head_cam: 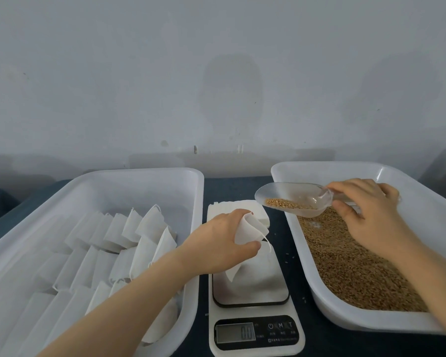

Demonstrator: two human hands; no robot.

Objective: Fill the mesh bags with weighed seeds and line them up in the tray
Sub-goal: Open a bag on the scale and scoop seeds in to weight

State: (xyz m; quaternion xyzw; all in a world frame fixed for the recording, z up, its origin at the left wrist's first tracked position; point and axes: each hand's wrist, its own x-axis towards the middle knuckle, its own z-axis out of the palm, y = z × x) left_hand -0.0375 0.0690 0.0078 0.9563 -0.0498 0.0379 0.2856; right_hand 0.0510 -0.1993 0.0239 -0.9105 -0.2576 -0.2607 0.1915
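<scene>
The left hand [224, 243] grips an open mesh bag [250, 228] by its mouth, fingers curled round the fabric, holding it over the platform of the scale [255, 318] at the bench's [242, 186] middle. From the bag, at 1 o'clock and close by, the clear scoop [291, 197] hangs level with a little seed in its bowl, its handle pinched by the right hand [366, 210]. Under that hand, at the scale's 3 o'clock, sits the seed tray [345, 168]. At 9 o'clock the other tray [139, 175] holds rows of bags [129, 235]. A stack of flat bags [232, 206] lies at 12 o'clock.
</scene>
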